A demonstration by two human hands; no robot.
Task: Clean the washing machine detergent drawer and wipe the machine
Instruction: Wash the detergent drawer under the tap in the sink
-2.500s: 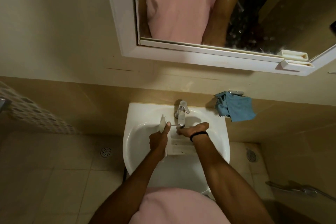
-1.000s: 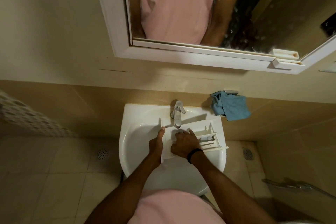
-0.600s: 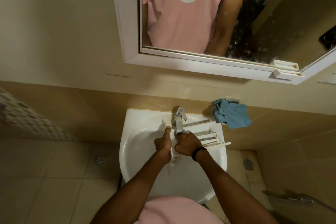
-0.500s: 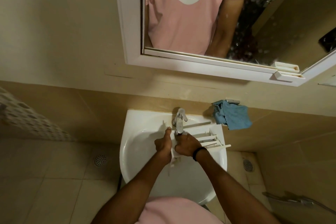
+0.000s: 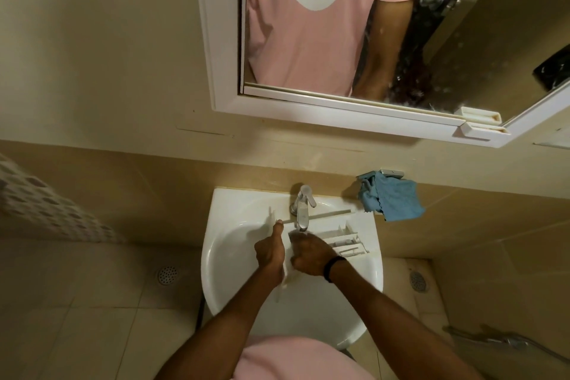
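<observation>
Head view, looking down into a white sink. The detergent drawer lies across the basin beneath the tap, its open compartments reaching to the sink's right edge. The left hand grips the drawer's left end, fingers wrapped round it and thumb extended along its edge toward the back of the sink. The right hand, with a black wristband, lies just beside the left, on the drawer's middle directly below the spout. Its fingers are bent downward and blurred, so it cannot be told whether they grasp the drawer or only press on it. Both hands hide the drawer's left half. A blue cloth hangs on the wall just beyond the sink's back right corner. The lower frame edge cuts off both forearms.
</observation>
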